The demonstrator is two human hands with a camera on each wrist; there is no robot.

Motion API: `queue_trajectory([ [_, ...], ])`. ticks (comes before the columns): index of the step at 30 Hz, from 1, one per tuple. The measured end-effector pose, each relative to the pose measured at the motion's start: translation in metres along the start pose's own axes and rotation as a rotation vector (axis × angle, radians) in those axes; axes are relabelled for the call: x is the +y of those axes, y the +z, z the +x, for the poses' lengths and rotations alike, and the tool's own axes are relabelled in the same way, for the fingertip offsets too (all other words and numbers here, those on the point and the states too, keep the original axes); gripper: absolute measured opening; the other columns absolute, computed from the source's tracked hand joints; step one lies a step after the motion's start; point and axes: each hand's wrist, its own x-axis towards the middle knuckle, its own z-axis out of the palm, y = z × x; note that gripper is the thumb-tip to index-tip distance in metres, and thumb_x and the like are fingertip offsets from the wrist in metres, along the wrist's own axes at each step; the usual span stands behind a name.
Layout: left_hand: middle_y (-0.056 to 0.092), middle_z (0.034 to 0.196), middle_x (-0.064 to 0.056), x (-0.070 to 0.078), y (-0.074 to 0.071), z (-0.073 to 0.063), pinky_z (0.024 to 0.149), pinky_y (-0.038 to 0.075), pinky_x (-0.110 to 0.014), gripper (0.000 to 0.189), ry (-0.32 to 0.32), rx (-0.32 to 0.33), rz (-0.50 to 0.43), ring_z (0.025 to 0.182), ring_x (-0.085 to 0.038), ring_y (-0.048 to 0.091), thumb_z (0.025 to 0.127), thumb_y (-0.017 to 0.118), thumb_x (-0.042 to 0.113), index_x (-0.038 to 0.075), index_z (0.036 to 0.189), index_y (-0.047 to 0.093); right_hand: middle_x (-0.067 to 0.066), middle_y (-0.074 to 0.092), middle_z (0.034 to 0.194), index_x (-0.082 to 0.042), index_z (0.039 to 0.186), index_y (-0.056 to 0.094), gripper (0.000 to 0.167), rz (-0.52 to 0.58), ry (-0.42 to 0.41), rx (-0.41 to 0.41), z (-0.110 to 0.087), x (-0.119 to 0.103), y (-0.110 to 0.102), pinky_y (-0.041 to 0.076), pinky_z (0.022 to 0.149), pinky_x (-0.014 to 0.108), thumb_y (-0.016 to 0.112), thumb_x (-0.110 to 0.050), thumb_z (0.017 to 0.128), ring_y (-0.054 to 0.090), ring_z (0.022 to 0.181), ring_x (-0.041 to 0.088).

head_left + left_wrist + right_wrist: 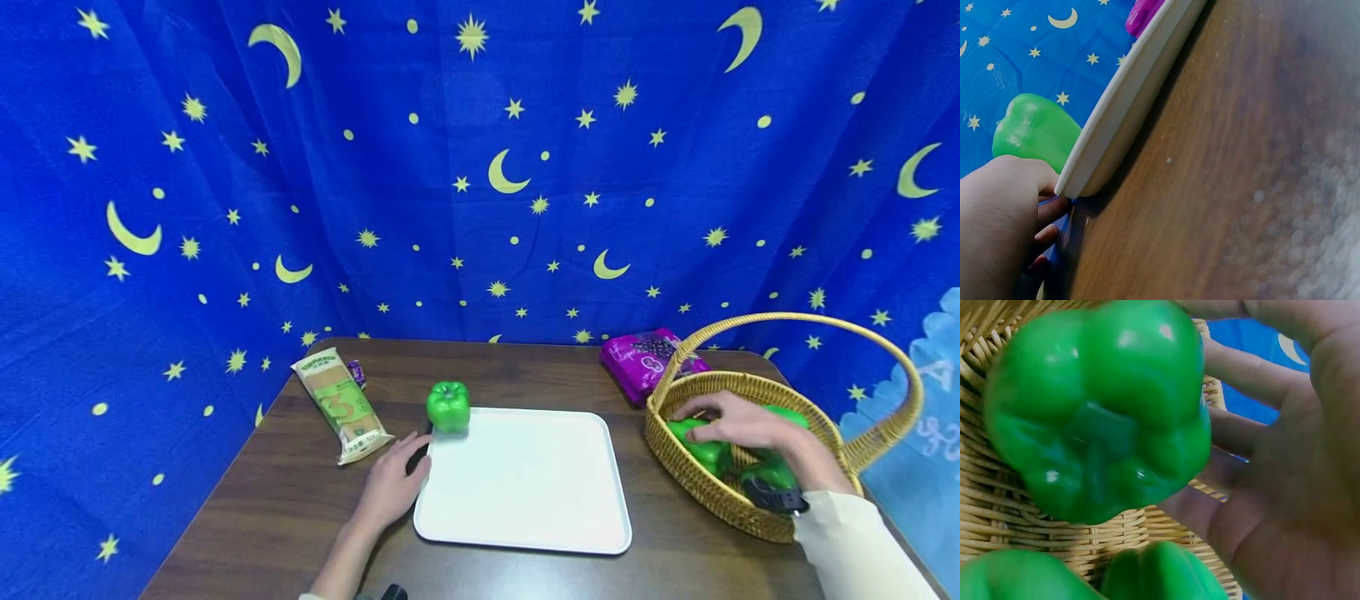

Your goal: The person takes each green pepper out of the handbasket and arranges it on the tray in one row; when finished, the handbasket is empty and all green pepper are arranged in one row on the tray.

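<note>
My right hand (pixel 746 423) reaches into a wicker basket (pixel 738 523) and grips a green bell pepper (pixel 707 452) at its left side. Seen from the right wrist, that bell pepper (pixel 1141 375) shows its stem, with my fingers (pixel 1244 372) along its side. More green bell peppers (pixel 1163 575) lie below it in the basket. On the left, my left hand (pixel 395 482) rests on the table, fingertips touching the left edge of a white tray (pixel 525 483). One green bell pepper (pixel 448 406) stands by the tray's back left corner.
A packet of noodles (pixel 337 404) lies at the table's left, a small purple wrapper (pixel 357 373) beside it. Behind the basket lies a purple package (pixel 637 362). The basket's tall handle (pixel 795 317) arches above it. A blue star-patterned curtain (pixel 450 208) hangs behind the table.
</note>
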Motion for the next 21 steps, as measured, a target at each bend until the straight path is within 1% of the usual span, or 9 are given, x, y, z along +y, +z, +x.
queue_trajectory([
  [2,0.05,0.139,-0.015,0.0,0.0,0.0,0.106,0.031,-0.056,0.036,-0.006,-0.002,0.006,0.129,-0.04,0.041,0.094,0.061,0.029,0.021,0.129,0.062,0.004,0.066,0.111,-0.011,0.115,0.068,0.036,-0.013,0.007,0.042,0.001,0.002,0.0,0.049,0.082,0.04,0.072,-0.027,0.083,0.059,0.1,0.023],
  [4,0.05,0.139,-0.015,-0.001,0.001,0.0,0.106,0.032,-0.056,0.036,-0.009,-0.002,0.012,0.129,-0.039,0.042,0.094,0.061,0.03,0.022,0.129,0.062,0.007,0.065,0.112,-0.008,0.116,0.066,0.036,-0.013,0.0,0.07,0.001,0.005,-0.001,0.048,0.083,0.041,0.071,-0.025,0.084,0.058,0.102,0.027],
  [7,0.051,0.139,-0.015,-0.002,0.002,0.0,0.106,0.032,-0.056,0.036,-0.002,0.004,0.017,0.129,-0.039,0.043,0.094,0.062,0.029,0.022,0.129,0.062,0.01,0.064,0.115,-0.007,0.118,0.065,0.038,0.0,0.027,0.116,0.002,0.01,-0.001,0.047,0.084,0.042,0.071,-0.023,0.085,0.057,0.105,0.03],
  [9,0.051,0.139,-0.015,-0.001,0.002,0.0,0.106,0.032,-0.055,0.036,0.005,0.004,0.012,0.128,-0.04,0.043,0.093,0.062,0.029,0.022,0.128,0.062,0.014,0.063,0.117,-0.005,0.12,0.063,0.039,0.002,0.037,0.142,0.002,0.014,-0.001,0.045,0.086,0.045,0.07,-0.023,0.085,0.055,0.107,0.032],
  [12,0.051,0.138,-0.016,0.0,0.002,0.0,0.106,0.032,-0.056,0.036,0.009,0.003,0.003,0.128,-0.04,0.043,0.093,0.062,0.028,0.021,0.128,0.063,0.016,0.063,0.118,-0.004,0.121,0.063,0.04,-0.005,0.067,0.201,0.001,0.019,-0.002,0.045,0.089,0.05,0.07,-0.024,0.086,0.055,0.109,0.034],
  [14,0.05,0.139,-0.015,0.001,0.002,0.0,0.106,0.032,-0.056,0.035,-0.003,-0.004,0.003,0.129,-0.04,0.042,0.093,0.062,0.029,0.022,0.128,0.063,0.019,0.063,0.118,-0.002,0.121,0.062,0.042,-0.017,0.069,0.226,0.0,0.022,-0.003,0.044,0.091,0.054,0.069,-0.026,0.088,0.055,0.109,0.038],
  [17,0.05,0.139,-0.015,0.001,0.003,0.0,0.105,0.032,-0.057,0.036,-0.016,-0.007,0.01,0.129,-0.04,0.042,0.093,0.061,0.029,0.022,0.128,0.062,0.021,0.062,0.119,0.0,0.124,0.06,0.046,-0.026,0.076,0.239,-0.001,0.023,-0.004,0.041,0.092,0.06,0.067,-0.031,0.089,0.054,0.112,0.043],
  [21,0.05,0.14,-0.015,0.001,0.002,0.001,0.106,0.032,-0.057,0.036,-0.022,-0.01,0.013,0.13,-0.04,0.041,0.094,0.06,0.03,0.023,0.129,0.062,0.021,0.06,0.123,-0.001,0.127,0.058,0.051,-0.012,0.08,0.229,-0.004,0.021,-0.004,0.039,0.092,0.064,0.067,-0.035,0.089,0.051,0.115,0.045],
])
